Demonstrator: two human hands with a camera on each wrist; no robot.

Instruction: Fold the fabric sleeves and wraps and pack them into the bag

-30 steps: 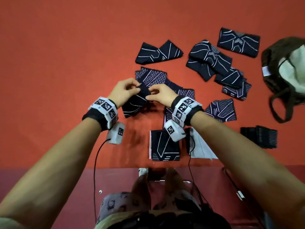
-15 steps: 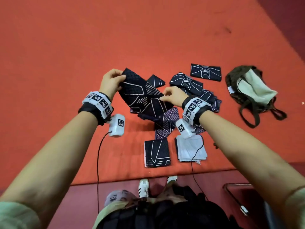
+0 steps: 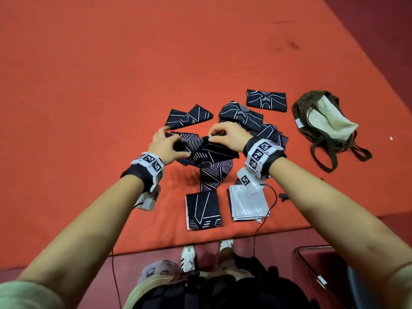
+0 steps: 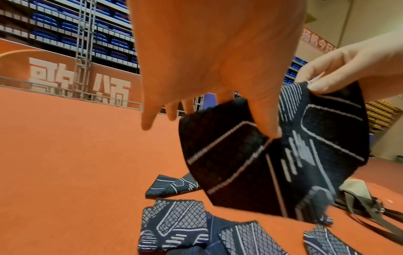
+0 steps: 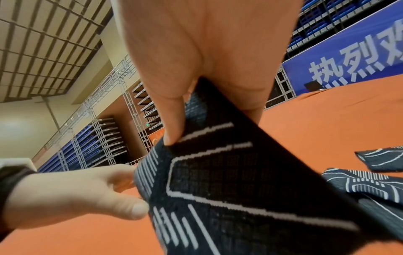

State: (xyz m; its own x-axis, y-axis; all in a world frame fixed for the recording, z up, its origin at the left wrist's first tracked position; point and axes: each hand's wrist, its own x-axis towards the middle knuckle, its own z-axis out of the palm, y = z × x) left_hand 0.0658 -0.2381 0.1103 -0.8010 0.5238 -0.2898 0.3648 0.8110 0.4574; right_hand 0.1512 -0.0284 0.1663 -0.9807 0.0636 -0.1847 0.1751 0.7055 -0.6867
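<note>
I hold one black sleeve with white lines [image 3: 208, 150] in the air over the pile, bent between my two hands. My left hand [image 3: 169, 142] grips its left end, thumb on the front [image 4: 269, 126] and fingers behind. My right hand [image 3: 219, 136] pinches its upper edge between thumb [image 5: 172, 136] and fingers. The sleeve [image 5: 240, 189] fills most of the right wrist view. The dark brown bag [image 3: 304, 112] with a pale lining lies open on the orange floor at the right, apart from both hands.
Several loose patterned sleeves lie under and behind my hands, among them one [image 3: 189, 115] at the back left and one [image 3: 266, 100] near the bag. A folded black sleeve [image 3: 204, 209] and a folded white one [image 3: 247, 204] lie close to my feet. The orange floor's edge runs just below them.
My hands have come closer together, so the sleeve that was stretched wide half a second ago now bends in the middle. The left hand moved right and down.
</note>
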